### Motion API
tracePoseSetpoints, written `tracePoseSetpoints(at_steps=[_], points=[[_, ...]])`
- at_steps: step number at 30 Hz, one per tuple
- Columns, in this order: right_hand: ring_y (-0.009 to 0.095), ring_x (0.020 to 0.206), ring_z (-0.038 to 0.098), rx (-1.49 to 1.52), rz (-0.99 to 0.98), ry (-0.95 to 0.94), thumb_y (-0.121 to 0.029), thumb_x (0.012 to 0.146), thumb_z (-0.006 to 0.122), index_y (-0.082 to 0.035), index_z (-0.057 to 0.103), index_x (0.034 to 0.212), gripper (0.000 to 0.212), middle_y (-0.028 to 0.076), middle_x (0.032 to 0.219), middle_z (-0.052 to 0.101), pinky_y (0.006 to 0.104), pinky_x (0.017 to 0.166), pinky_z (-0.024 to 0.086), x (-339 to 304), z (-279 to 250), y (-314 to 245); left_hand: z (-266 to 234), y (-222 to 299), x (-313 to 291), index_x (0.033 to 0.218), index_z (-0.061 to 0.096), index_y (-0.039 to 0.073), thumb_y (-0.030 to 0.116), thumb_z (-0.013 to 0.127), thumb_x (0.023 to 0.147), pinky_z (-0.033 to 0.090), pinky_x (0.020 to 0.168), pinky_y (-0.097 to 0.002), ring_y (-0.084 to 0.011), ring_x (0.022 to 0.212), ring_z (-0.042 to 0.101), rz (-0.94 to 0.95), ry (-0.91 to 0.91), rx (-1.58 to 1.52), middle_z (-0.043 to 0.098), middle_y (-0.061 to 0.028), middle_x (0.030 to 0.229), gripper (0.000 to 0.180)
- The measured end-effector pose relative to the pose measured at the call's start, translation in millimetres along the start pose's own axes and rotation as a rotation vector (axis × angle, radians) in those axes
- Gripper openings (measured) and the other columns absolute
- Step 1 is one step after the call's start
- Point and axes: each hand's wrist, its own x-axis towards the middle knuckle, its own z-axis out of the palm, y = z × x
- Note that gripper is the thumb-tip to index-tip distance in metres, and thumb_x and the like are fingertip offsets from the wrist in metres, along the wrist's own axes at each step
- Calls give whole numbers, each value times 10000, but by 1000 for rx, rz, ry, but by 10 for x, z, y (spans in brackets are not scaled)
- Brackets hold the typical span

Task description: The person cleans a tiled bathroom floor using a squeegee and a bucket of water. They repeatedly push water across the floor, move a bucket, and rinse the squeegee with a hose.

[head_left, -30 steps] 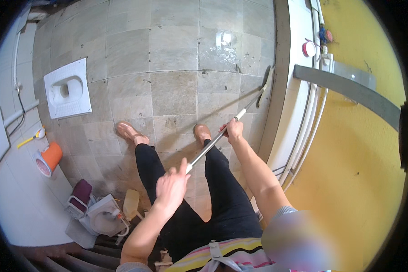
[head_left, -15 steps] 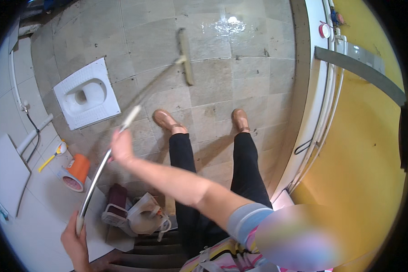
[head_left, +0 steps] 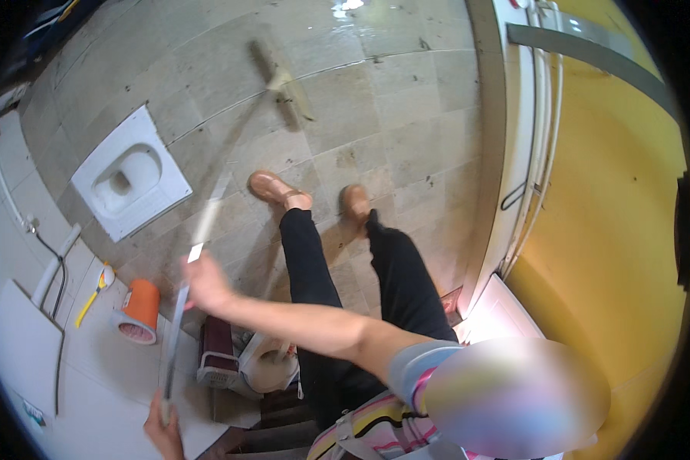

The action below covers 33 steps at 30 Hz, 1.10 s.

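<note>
My right hand is wrapped round the middle of a long handle, part silver and part white. My left hand grips its upper end near the lower left edge. This handle belongs to a floor squeegee, whose long beige head, smeared by motion, is on the grey tiles ahead of my feet. In brown shoes, my feet stand apart, to the right of the handle. A white squat toilet is set into the floor left of the squeegee.
Along the left wall are an orange bucket-like container, a yellow-handled tool and a pipe. A maroon bin and a whitish container stand near my legs. Pipes line the right wall. Water shines on the far tiles.
The squeegee head has shifted left and turned more slantwise. Both hands have moved lower in the picture, still on the handle. My right foot has come closer to the left one.
</note>
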Motion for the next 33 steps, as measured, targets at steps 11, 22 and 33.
tracePoseSetpoints(at_steps=[11, 22, 33], points=[[234, 549, 572, 129, -169, 899, -284, 944, 333, -59, 469, 914, 265, 101, 651, 517, 358, 430, 479, 454, -4767, -945, 2579, 3252, 1532, 976, 574, 121, 112, 515, 831, 511, 557, -361, -266, 622, 644, 947, -177, 523, 613, -112, 713, 157], [320, 415, 585, 108, 124, 41, -309, 958, 336, 67, 389, 957, 380, 178, 612, 514, 396, 284, 483, 478, -713, -172, -167, 1013, 557, 1172, 590, 39, -108, 610, 679, 489, 810, -358, -329, 903, 630, 163, 22, 369, 638, -184, 1032, 515], [321, 503, 627, -189, 283, -529, -290, 961, 334, 40, 533, 852, 400, 221, 684, 611, 382, 393, 526, 60, 815, 494, -794, 984, -936, 1249, 538, 51, 83, 563, 866, 492, 735, -350, -269, 806, 618, -288, 51, 533, 650, -193, 949, 385]])
